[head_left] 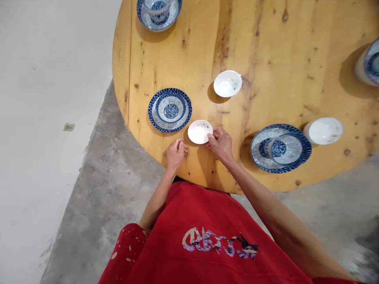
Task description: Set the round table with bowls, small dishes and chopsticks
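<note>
My right hand (220, 145) pinches the right rim of a small white dish (199, 132), which has faint dark marks inside. The dish is over the near part of the wooden table; I cannot tell whether it touches the wood. My left hand (177, 154) is by the table's near edge, left of and below the dish. Its fingers are curled in, and nothing shows in them. A blue-and-white plate (152, 114) with a smaller matching dish (171, 111) on it lies just beyond my left hand. Further off stands a white bowl (227, 84) with small painted spots.
On the round wooden table (189, 59), a wide blue-and-white bowl (302, 152) holds a smaller one at my right. Beside it stands a white bowl (325, 131). More blue-and-white bowls (159, 27) are at the far left, with another container (365, 65) at the right edge.
</note>
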### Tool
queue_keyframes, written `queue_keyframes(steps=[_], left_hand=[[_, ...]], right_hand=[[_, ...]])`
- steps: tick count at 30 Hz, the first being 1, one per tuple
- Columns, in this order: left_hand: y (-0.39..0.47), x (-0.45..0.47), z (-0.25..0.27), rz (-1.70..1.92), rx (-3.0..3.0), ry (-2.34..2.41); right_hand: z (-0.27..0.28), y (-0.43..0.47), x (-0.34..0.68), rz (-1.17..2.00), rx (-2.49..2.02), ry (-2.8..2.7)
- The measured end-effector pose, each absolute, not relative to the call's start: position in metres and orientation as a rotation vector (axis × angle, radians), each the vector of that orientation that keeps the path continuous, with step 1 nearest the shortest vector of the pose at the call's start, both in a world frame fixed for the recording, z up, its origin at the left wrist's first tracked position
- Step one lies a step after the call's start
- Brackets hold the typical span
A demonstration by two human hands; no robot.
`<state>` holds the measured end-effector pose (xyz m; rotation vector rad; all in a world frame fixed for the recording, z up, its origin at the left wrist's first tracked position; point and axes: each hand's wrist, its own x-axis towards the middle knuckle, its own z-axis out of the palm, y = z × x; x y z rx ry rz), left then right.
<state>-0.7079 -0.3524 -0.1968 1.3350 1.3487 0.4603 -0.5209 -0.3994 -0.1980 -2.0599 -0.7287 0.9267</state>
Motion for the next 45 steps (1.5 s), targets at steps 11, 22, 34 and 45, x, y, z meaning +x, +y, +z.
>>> queue_keyframes(steps=[11,22,34,45], left_hand=[[-0.344,-0.727,-0.194,0.536,1.232,1.467],[-0.353,-0.717,-0.194,0.507,1.279,1.433],[-0.351,-0.706,-0.198,0.495,1.321,1.328],[-0.345,-0.717,-0.192,0.486,1.386,1.382]], right_hand=[[-0.195,-0.411,-0.530,0.942,-2.093,-0.760],[-0.186,-0.409,-0.530,0.977,-2.087,-0.778],[-0.190,-0.407,-0.536,0.994,-2.082,-0.753],[-0.188,-0.395,-0.497,0.831,-2.047,-0.668]])
